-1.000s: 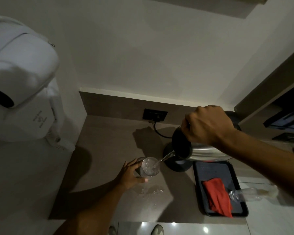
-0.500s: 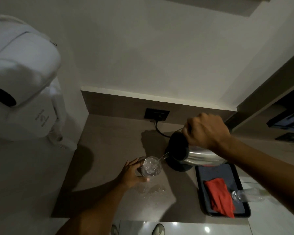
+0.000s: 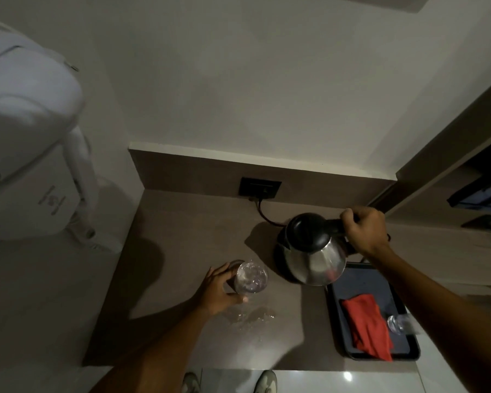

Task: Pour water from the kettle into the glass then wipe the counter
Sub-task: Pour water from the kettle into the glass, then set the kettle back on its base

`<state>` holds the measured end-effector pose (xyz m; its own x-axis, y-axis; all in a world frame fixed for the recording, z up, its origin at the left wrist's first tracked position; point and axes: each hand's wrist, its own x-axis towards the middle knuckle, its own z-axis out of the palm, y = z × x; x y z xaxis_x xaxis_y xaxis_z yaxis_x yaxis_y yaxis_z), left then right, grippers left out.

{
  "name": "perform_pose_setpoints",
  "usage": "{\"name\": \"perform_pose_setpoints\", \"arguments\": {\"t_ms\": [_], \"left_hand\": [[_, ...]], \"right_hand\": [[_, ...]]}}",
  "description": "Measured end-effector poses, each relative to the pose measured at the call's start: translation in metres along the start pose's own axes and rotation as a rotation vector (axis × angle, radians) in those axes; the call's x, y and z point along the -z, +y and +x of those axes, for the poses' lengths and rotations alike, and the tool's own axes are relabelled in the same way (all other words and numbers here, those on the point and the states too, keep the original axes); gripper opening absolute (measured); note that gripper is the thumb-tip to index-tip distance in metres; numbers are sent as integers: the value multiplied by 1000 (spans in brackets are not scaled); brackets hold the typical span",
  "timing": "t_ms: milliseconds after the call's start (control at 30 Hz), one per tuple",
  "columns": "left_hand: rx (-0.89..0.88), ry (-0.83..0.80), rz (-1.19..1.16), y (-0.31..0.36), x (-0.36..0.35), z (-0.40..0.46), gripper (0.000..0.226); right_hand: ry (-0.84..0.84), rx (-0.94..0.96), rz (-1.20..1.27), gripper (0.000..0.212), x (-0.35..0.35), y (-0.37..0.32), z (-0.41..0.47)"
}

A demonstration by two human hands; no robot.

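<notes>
White backpack (image 3: pixel 26 131) left; wall socket (image 3: pixel 260 188); black tray (image 3: pixel 338 313).

kettle (image 3: pixel 313 252) upright, glass (image 3: pixel 251 277) filled

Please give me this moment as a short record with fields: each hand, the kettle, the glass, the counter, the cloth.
left hand: holds the glass
right hand: grips the kettle handle
kettle: upright, over its base, no stream
glass: on the counter, water inside
counter: spilled water beside the glass
red cloth: lies on the black tray, untouched

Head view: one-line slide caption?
Right hand holds upright kettle by its handle; left hand grips filled glass above spilled water.
</notes>
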<state>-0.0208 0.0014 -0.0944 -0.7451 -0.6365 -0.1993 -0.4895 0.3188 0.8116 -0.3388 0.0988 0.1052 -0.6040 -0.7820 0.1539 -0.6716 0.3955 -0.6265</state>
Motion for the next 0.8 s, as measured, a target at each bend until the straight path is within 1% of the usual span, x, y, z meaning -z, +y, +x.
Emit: {"name": "perform_pose_setpoints", "arguments": {"t_ms": [200,300,400,600,700,800], "left_hand": [[-56,27,-17,-1,0,1,80],[-56,33,-36,2,1,0,80],[-54,25,-47,4,2,1,81],[-40,29,-64,8,0,0,86],[-27,33,-84,9,0,-1,88],[-11,38,-83,11,0,-1,88]], "right_hand": [[85,-114,163,35,-19,37,5],[93,-219,250,36,-27,55,5],[77,-272,315,36,-27,70,4],[20,-269,310,33,-22,91,4],[8,-201,262,42,-22,87,0],[-1,-210,244,44,-18,79,-5]]}}
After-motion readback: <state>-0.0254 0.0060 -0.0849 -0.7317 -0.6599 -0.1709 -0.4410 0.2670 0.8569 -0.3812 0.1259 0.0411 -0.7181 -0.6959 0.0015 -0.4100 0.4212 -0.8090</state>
